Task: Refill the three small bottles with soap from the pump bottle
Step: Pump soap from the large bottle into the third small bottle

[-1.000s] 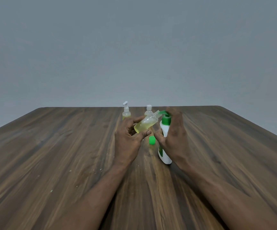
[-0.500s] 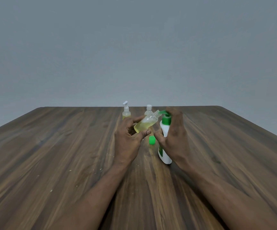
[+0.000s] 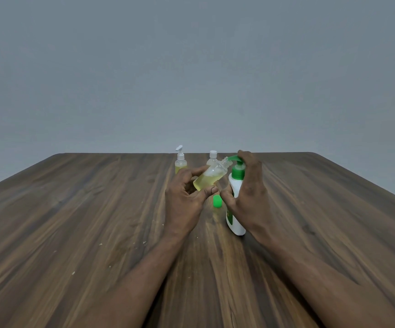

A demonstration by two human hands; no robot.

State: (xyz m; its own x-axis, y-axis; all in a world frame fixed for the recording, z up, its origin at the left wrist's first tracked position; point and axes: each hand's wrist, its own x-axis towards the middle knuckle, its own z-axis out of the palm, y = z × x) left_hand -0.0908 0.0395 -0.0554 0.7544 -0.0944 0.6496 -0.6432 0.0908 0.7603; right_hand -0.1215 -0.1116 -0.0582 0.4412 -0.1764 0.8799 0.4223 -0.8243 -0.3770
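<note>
Hands meet over the surface (image 3: pixel 73 209): left hand (image 3: pixel 184 201) pinches the tilted, uncapped small bottle (image 3: pixel 212 177), mouth at the spout (image 3: pixel 230 159); right hand (image 3: pixel 248 192) wraps the pump bottle (image 3: pixel 235 224), fingers curled over its head. Filling seems in hand; next comes a steady press. Other small bottles (image 3: pixel 180 162) stand at twelve o'clock.

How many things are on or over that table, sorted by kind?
Small bottles: 3 (held bottle, white-pump bottle, white-capped bottle)
Pump bottle: 1
Loose green cap: 1
Total: 5
</note>
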